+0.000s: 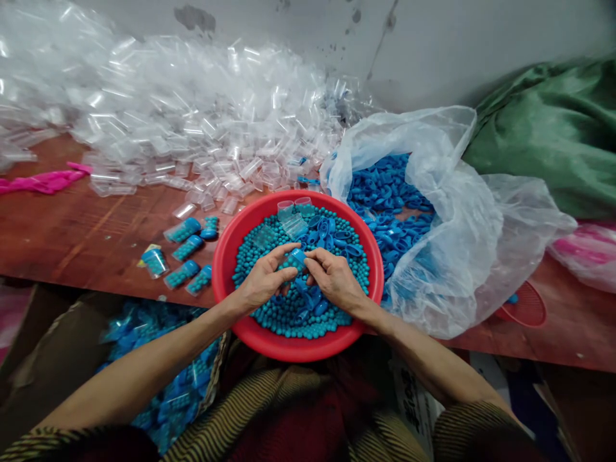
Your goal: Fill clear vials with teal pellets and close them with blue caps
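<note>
Over a red basin [226, 256] full of small teal balls [308, 325], both hands hold one small clear container with a blue cap [298, 255]. My left hand [266, 276] grips its body between thumb and fingers. At the capped end, my right hand [333, 274] pinches with thumb and forefinger. Teal balls show through the container's wall. Loose blue caps [332, 234] lie on the balls behind and below my hands. A few clear empty tubes [293, 224] rest near the basin's far rim.
Several filled, blue-capped containers [183, 274] lie left of the basin. Behind is a heap of clear tubes [202, 122]. On the right, a plastic bag [447, 256] spills blue caps [385, 186]. Below the table's front edge, a box holds filled containers [173, 391]. A red sieve [527, 305] lies far right.
</note>
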The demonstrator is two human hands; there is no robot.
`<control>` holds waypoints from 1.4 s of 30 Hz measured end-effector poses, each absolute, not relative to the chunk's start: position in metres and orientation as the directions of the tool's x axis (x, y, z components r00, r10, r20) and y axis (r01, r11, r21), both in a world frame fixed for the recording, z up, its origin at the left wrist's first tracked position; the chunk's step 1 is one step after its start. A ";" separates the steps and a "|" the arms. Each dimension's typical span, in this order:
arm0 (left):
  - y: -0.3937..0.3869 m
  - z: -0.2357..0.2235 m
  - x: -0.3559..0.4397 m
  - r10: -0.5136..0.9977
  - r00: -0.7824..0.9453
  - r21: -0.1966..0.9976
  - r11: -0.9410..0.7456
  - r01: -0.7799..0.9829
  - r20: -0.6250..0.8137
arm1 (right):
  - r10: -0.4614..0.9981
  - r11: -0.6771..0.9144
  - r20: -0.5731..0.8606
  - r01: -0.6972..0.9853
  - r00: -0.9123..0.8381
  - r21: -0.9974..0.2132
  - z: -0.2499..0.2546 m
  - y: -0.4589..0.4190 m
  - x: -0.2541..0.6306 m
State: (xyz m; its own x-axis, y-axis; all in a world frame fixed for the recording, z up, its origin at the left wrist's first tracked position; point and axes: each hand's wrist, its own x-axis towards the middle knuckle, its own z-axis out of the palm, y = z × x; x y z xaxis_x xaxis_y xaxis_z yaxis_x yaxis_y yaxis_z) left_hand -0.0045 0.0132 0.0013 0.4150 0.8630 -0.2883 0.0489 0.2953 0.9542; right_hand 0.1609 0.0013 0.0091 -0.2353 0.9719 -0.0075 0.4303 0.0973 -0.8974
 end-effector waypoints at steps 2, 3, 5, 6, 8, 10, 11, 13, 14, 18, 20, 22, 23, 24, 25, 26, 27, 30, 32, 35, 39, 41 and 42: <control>0.013 0.003 -0.004 0.867 0.408 0.954 0.299 0.037 -0.287 | 0.970 0.112 0.006 0.429 -0.242 -0.896 0.007 0.000 0.162; 0.013 0.003 -0.004 0.866 0.407 0.953 0.301 0.042 -0.291 | 0.971 0.126 0.020 0.438 -0.238 -0.890 0.006 -0.001 0.162; 0.012 0.004 -0.003 0.867 0.399 0.952 0.299 0.061 -0.298 | 0.973 0.165 0.067 0.469 -0.219 -0.868 0.003 -0.003 0.161; 0.012 0.004 -0.002 0.872 0.390 0.954 0.292 0.068 -0.295 | 0.972 0.190 0.095 0.482 -0.214 -0.855 0.002 -0.004 0.161; 0.011 0.004 -0.002 0.884 0.372 0.958 0.277 0.070 -0.283 | 0.964 0.240 0.146 0.495 -0.222 -0.835 0.000 -0.004 0.160; 0.011 0.004 -0.003 0.889 0.362 0.959 0.277 0.064 -0.281 | 0.957 0.264 0.162 0.493 -0.240 -0.829 0.000 -0.002 0.159; 0.012 0.003 -0.003 0.886 0.365 0.957 0.283 0.063 -0.286 | 0.959 0.248 0.142 0.484 -0.245 -0.839 -0.001 -0.001 0.159; 0.012 0.002 -0.004 0.871 0.386 0.951 0.299 0.073 -0.304 | 0.968 0.158 0.053 0.436 -0.244 -0.886 -0.001 0.002 0.159; 0.012 0.001 -0.005 0.863 0.397 0.949 0.306 0.082 -0.313 | 0.970 0.106 0.006 0.407 -0.241 -0.907 -0.001 0.003 0.160; 0.011 0.002 -0.004 0.869 0.396 0.952 0.301 0.056 -0.298 | 0.963 0.183 0.075 0.427 -0.257 -0.885 0.000 0.002 0.163; 0.011 0.003 -0.003 0.883 0.385 0.959 0.284 0.017 -0.268 | 0.949 0.254 0.131 0.447 -0.288 -0.858 0.000 0.001 0.165; 0.011 0.003 -0.003 0.876 0.404 0.960 0.279 0.021 -0.263 | 0.954 0.181 0.061 0.400 -0.295 -0.898 0.000 0.001 0.166; 0.011 0.003 -0.003 0.865 0.421 0.959 0.282 0.040 -0.272 | 0.958 0.118 0.006 0.376 -0.286 -0.919 0.000 0.001 0.166; 0.011 0.003 -0.003 0.855 0.434 0.956 0.285 0.061 -0.283 | 0.963 0.070 -0.033 0.367 -0.268 -0.928 -0.001 0.001 0.166; 0.011 0.002 -0.003 0.849 0.438 0.954 0.289 0.080 -0.294 | 0.968 0.050 -0.046 0.369 -0.245 -0.928 -0.001 0.001 0.166; 0.010 0.002 -0.003 0.848 0.435 0.952 0.292 0.092 -0.302 | 0.974 0.054 -0.034 0.378 -0.223 -0.924 -0.002 0.001 0.165; 0.010 0.002 -0.003 0.851 0.427 0.951 0.293 0.096 -0.306 | 0.978 0.068 -0.015 0.385 -0.209 -0.920 -0.002 0.001 0.165; 0.009 0.002 -0.003 0.859 0.418 0.953 0.294 0.071 -0.296 | 0.965 0.052 -0.038 0.328 -0.260 -0.943 -0.003 0.001 0.166; 0.008 0.002 -0.003 0.865 0.419 0.958 0.281 0.051 -0.276 | 0.944 0.075 -0.036 0.320 -0.328 -0.944 -0.002 0.002 0.168; 0.008 -0.001 -0.004 0.882 0.411 0.972 0.228 0.059 -0.232 | 0.918 0.275 0.119 0.394 -0.378 -0.877 -0.001 0.004 0.174; 0.008 -0.003 -0.004 0.876 0.430 0.975 0.214 0.063 -0.220 | 0.887 0.301 0.113 0.377 -0.447 -0.876 -0.004 0.006 0.175; 0.008 -0.002 -0.004 0.880 0.414 0.971 0.237 0.044 -0.233 | 0.902 0.297 0.125 0.386 -0.413 -0.873 -0.007 0.004 0.171; 0.008 -0.001 -0.003 0.888 0.395 0.969 0.244 0.030 -0.235 | 0.910 0.320 0.162 0.399 -0.382 -0.859 -0.007 0.003 0.169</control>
